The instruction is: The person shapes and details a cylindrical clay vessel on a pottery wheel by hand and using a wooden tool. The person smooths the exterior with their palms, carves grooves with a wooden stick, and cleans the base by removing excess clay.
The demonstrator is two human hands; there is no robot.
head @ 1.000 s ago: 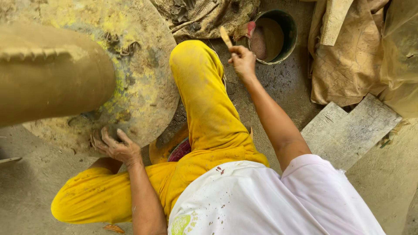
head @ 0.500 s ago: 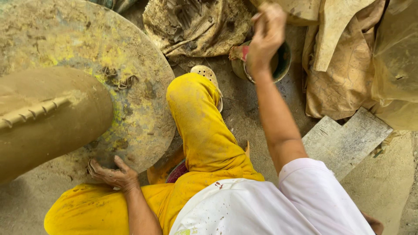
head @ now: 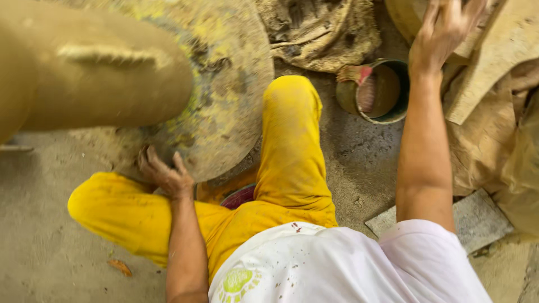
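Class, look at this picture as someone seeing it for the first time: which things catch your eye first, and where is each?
The bright yellow trousers fill the centre. At upper left a big clay form stands on a round, mud-caked wheel, whose edge the left hand touches. At upper right the right hand reaches above a small dark bucket.

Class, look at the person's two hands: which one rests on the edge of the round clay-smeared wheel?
The left hand, fingers spread on the rim of the wheel. The right hand is raised beyond the round tin, away from the wheel.
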